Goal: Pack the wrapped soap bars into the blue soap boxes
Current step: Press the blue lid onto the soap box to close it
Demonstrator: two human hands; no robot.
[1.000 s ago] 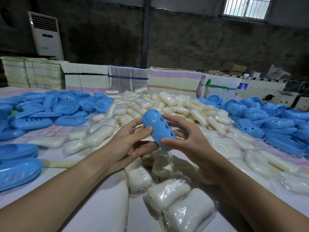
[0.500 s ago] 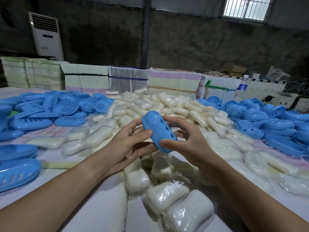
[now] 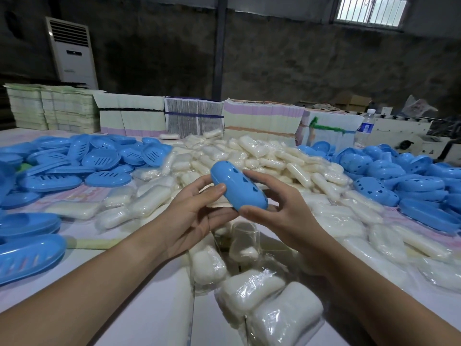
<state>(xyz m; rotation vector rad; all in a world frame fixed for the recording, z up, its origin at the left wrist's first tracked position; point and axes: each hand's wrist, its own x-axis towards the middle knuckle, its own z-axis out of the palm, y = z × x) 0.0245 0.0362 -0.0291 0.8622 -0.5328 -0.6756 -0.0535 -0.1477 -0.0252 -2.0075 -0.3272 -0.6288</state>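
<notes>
A closed blue oval soap box [image 3: 238,187] with small cut-out holes is held in the air over the table's middle. My left hand [image 3: 192,213] grips its left side with thumb on top and fingers beneath. My right hand [image 3: 279,208] grips its right and near end, fingers curled over the top. What is inside the box is hidden. Wrapped white soap bars [image 3: 264,305] lie just below my hands, and a large heap of wrapped bars [image 3: 249,156] fills the table's middle.
Blue slotted box bases [image 3: 99,158] pile at the left, with more [image 3: 27,255] at the near left edge. Blue lids with holes [image 3: 389,176] pile at the right. Stacked flat cartons [image 3: 194,118] line the back, beside a water bottle [image 3: 365,126].
The box and both hands have barely shifted; my right fingers have closed a little more over the box's top.
</notes>
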